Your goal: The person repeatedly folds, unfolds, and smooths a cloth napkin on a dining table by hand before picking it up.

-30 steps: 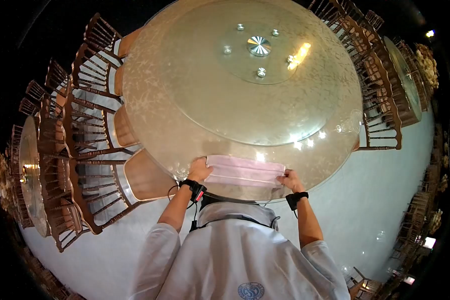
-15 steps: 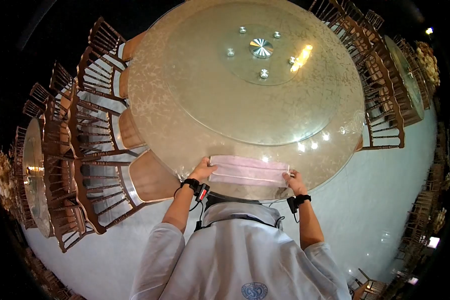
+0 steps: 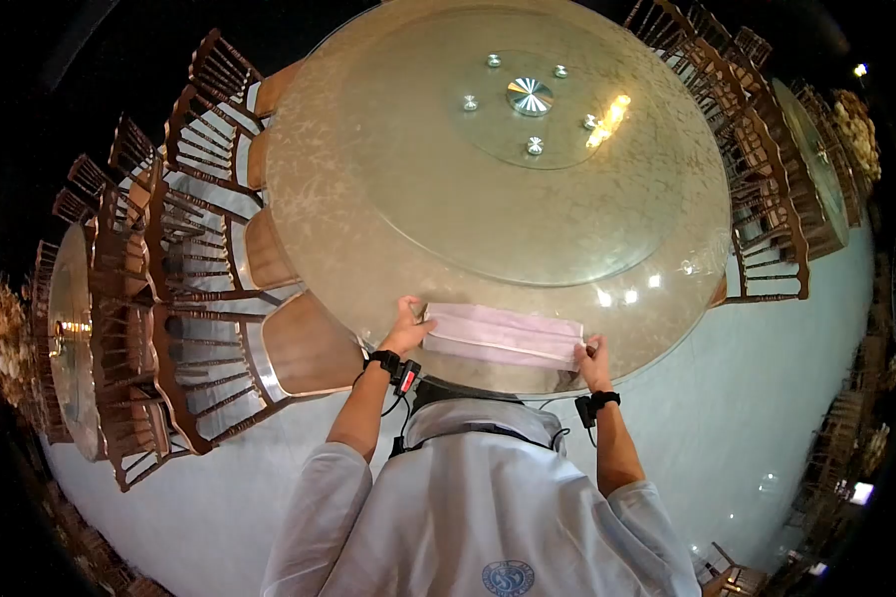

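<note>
A pale pink cloth (image 3: 503,334), folded into a long strip, is stretched between my two hands over the near edge of the round table (image 3: 368,269). Pinching its left end, my left hand (image 3: 405,326) has the thumb on the cloth. My right hand (image 3: 594,365) grips the lower right corner, fingers curled. A pale line runs lengthwise along the strip. Whether the cloth's underside touches the glass, I cannot tell.
A round glass turntable (image 3: 528,219) covers the table's middle, with a shiny metal disc (image 3: 530,97) and several small metal knobs at its centre. Wooden chairs (image 3: 314,343) line the left side, others (image 3: 772,249) the right. Another round table (image 3: 75,343) stands far left.
The cloth's near flap below the pale line looks narrower, and the strip tilts more down to the right. My left hand has risen slightly. The view has shifted a little.
</note>
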The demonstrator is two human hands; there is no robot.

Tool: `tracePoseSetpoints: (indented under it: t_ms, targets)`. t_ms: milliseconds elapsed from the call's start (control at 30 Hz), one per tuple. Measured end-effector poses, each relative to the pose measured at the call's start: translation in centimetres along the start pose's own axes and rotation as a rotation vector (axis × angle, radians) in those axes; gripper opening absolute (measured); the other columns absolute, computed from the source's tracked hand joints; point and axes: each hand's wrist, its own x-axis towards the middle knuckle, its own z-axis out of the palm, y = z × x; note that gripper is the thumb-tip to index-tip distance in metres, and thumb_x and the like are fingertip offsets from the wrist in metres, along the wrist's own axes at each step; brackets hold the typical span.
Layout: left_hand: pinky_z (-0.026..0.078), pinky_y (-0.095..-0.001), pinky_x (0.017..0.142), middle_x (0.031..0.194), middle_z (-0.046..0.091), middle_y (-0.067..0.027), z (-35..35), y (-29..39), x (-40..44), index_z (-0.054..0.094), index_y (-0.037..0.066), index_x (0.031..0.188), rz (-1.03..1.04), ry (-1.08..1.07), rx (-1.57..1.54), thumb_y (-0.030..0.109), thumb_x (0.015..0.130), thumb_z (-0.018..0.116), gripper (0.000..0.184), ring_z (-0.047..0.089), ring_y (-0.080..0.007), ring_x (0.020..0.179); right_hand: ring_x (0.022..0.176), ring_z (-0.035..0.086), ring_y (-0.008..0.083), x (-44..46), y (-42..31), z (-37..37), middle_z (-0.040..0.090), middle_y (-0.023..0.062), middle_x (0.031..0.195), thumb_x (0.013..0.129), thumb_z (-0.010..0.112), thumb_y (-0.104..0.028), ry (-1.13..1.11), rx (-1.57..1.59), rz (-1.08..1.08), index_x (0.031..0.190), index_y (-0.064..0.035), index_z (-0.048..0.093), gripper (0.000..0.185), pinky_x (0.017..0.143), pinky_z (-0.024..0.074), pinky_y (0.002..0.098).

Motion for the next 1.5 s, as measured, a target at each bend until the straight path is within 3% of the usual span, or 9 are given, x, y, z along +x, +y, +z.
tracePoseSetpoints:
  t_ms: [133,333,467,700,767,900,933,1167,1500]
  targets:
    - [0.046,-0.0315,0.076,0.096,0.057,-0.0088,-1.2,-0.7,0.8,0.049,0.008,0.119,0.015,-0.285,0.045,0.008,0.078,0.065,0.044,0.054,-0.0181,0.091,0.064,0.044,0.0087,0.1,-0.9,-0.2,0.052,-0.0003,0.075,0.084,0.058,-0.003,-0.143,-0.138,-0.130,0.110,-0.0058,0.056,0.025,0.057,0.0391,0.0236]
    - [0.045,-0.0329,0.085,0.105,0.063,-0.0141,-1.9,-1.2,1.2,0.058,0.004,0.114,0.230,-0.214,0.505,0.013,0.074,0.068,0.042,0.059,-0.0244,0.093,0.061,0.046,0.0106,-0.6,-2.1,-0.3,0.052,0.0001,0.070,0.078,0.062,-0.002,-0.137,-0.267,-0.053,0.108,-0.0040,0.062,0.029,0.056,0.0418,0.0263]
    - [0.046,-0.0298,0.084,0.097,0.065,-0.0106,-2.0,1.1,0.3,0.061,0.001,0.109,0.326,-0.226,0.606,0.015,0.075,0.069,0.037,0.059,-0.0186,0.092,0.059,0.049,0.0136,-0.8,-2.6,-0.3,0.055,0.0038,0.069,0.076,0.064,-0.003,-0.109,-0.334,-0.065,0.107,-0.0030,0.062,0.031,0.057,0.0439,0.0273]
    - [0.047,-0.0337,0.080,0.088,0.065,-0.0125,-4.0,6.5,-3.1,0.064,0.003,0.100,0.299,-0.308,0.560,0.019,0.075,0.068,0.029,0.061,-0.0216,0.085,0.073,0.054,0.0147,-1.9,-4.8,-2.7,0.060,0.0057,0.079,0.073,0.059,0.001,-0.013,-0.553,-0.397,0.092,0.0024,0.060,0.020,0.069,0.0449,0.0292]
    - [0.048,-0.0333,0.079,0.087,0.065,-0.0102,-4.3,6.8,-3.4,0.064,0.002,0.099,0.287,-0.376,0.586,0.018,0.076,0.068,0.028,0.061,-0.0200,0.085,0.077,0.055,0.0155,-1.9,-4.1,-3.6,0.060,0.0046,0.085,0.074,0.059,-0.004,-0.091,-0.187,-0.309,0.092,0.0032,0.060,0.020,0.072,0.0446,0.0300]
    - [0.049,-0.0312,0.079,0.094,0.062,-0.0069,-3.6,5.0,-3.4,0.058,0.002,0.102,0.023,-0.442,-0.012,0.015,0.082,0.063,0.025,0.061,-0.0179,0.086,0.085,0.058,0.0192,-3.5,-7.7,-4.0,0.057,0.0089,0.097,0.079,0.056,-0.012,-0.299,-0.012,0.287,0.101,0.0005,0.058,0.025,0.070,0.0490,0.0288]
    - [0.050,-0.0307,0.079,0.098,0.061,-0.0071,-3.2,4.4,-3.3,0.056,0.003,0.104,-0.066,-0.425,-0.253,0.015,0.084,0.061,0.024,0.061,-0.0182,0.087,0.085,0.058,0.0192,-3.3,-6.7,-3.8,0.057,0.0089,0.097,0.079,0.056,-0.012,-0.296,-0.010,0.290,0.101,0.0005,0.058,0.025,0.070,0.0490,0.0288]
    - [0.051,-0.0349,0.078,0.099,0.061,-0.0096,-2.1,2.2,-2.2,0.053,0.001,0.104,-0.258,-0.231,-0.130,0.015,0.086,0.060,0.024,0.062,-0.0198,0.088,0.076,0.064,0.0275,-2.7,-5.3,-1.0,0.058,0.0171,0.096,0.082,0.055,-0.014,-0.054,0.299,0.456,0.106,0.0085,0.052,0.033,0.057,0.0582,0.0355]
    - [0.055,-0.0321,0.055,0.082,0.058,-0.0115,-1.3,-1.5,1.6,0.055,-0.005,0.094,-0.463,-0.019,-0.134,0.015,0.081,0.062,0.026,0.061,-0.0230,0.068,0.056,0.057,0.0185,0.4,-3.3,1.9,0.056,0.0106,0.072,0.082,0.055,-0.016,0.028,0.305,0.622,0.086,0.0029,0.056,0.019,0.052,0.0555,0.0311]
